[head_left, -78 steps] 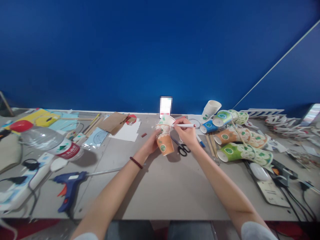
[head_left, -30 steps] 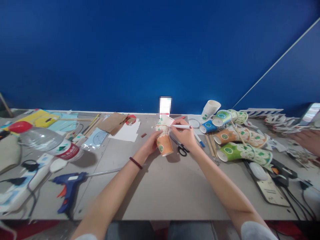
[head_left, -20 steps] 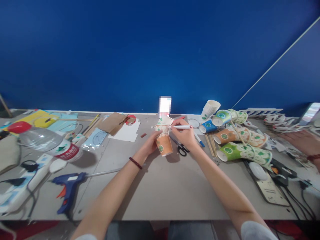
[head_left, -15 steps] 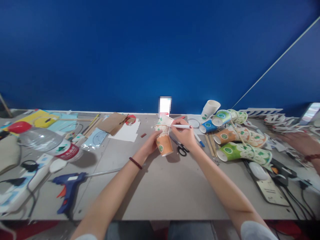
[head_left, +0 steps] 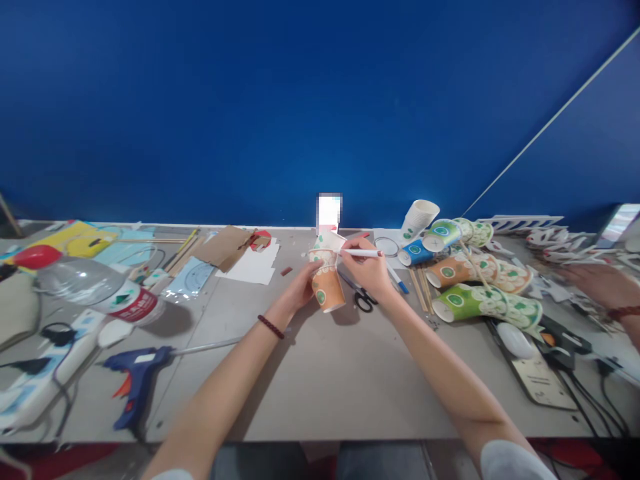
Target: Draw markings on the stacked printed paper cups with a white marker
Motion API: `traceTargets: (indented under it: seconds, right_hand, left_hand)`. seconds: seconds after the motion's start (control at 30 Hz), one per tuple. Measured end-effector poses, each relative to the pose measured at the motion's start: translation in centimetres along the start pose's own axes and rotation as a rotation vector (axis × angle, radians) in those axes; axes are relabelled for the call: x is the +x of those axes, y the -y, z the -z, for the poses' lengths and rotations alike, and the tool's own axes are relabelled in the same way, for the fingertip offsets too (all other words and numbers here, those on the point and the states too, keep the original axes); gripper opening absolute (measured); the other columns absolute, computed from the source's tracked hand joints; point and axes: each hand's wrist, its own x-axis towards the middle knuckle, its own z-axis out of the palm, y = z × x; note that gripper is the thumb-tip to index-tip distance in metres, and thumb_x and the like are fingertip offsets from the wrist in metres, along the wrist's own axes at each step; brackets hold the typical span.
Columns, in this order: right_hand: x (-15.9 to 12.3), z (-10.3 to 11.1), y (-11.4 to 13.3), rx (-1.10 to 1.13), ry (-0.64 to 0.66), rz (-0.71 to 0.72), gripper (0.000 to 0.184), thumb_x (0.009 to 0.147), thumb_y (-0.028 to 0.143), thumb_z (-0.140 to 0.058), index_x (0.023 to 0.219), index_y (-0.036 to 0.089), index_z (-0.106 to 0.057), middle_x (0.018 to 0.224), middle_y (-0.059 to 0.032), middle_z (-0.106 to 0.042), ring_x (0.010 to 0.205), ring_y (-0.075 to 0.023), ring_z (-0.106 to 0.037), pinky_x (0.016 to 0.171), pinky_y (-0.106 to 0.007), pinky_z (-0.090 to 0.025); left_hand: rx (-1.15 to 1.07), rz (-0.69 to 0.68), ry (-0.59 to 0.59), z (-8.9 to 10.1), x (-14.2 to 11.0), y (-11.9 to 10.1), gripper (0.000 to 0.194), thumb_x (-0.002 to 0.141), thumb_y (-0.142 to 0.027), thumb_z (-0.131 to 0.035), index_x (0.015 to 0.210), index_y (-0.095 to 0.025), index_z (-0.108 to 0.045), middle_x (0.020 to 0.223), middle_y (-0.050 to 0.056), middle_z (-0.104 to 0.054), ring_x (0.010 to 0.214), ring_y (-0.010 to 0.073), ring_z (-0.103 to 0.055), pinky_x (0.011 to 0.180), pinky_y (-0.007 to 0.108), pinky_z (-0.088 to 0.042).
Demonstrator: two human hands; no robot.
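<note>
My left hand [head_left: 302, 284] is wrapped round the side of an orange paper cup [head_left: 329, 291], whose base points toward me. Joined to its far end is a white, green-patterned cup part [head_left: 326, 248]. In my right hand [head_left: 367, 267] is a white marker pen [head_left: 361, 253], pinched between the fingers, its tip at the patterned part. Whether the tip touches is too small to tell. Black-handled scissors [head_left: 364, 300] lie just right of the cup, partly behind my right hand. A pen with a blue cap [head_left: 399, 280] rests beyond my right wrist.
Several joined paper cups [head_left: 480, 303] and a stack of white cups [head_left: 420, 219] stand at right. A blue glue gun [head_left: 137, 377], plastic bottle [head_left: 107, 287] and power strip [head_left: 47, 373] occupy the left. Another person's hand [head_left: 597, 287] is at far right.
Both hands hold nearly the same pose on the cup and marker pen. The whole view has shifted very slightly; nothing has been taken up or let go.
</note>
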Motion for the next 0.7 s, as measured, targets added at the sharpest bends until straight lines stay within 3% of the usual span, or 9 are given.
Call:
traceTargets:
  seconds: [0.7]
  right_hand:
    - [-0.05,0.1,0.44,0.012,0.013,-0.036,0.007,0.08,0.029,-0.06,0.079,0.022,-0.061,0.081,-0.0013,-0.067,0.074,-0.0171,-0.063,0.068,-0.028,-0.052]
  left_hand:
    - [-0.026,-0.007,0.015,-0.23,-0.17,-0.12,0.035,0.071,-0.036,-0.075,0.098,-0.014,-0.073,0.095,0.01,-0.075,0.098,0.0272,-0.068,0.093,0.035,-0.047]
